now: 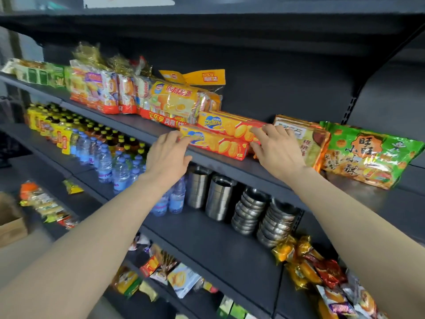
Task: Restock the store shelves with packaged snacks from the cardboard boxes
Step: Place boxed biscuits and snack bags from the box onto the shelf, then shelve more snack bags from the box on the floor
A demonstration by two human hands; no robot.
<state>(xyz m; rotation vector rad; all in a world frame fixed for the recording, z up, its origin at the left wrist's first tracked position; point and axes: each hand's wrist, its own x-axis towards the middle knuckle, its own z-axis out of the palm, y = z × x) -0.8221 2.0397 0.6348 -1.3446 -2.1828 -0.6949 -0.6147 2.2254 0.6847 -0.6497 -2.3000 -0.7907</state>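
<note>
Two long orange-yellow cheese cracker boxes lie on the upper dark shelf, a front box and a rear box stacked partly behind it. My left hand rests with straight fingers against the left end of the front box. My right hand touches the right ends of both boxes with fingers spread. A cardboard box stands at the lower left edge.
Cake bags sit left of the boxes; a brown snack pack and a green rice-cracker bag lie to the right. Below are water bottles, steel cups and stacked bowls. Loose snack packs fill the lower shelves.
</note>
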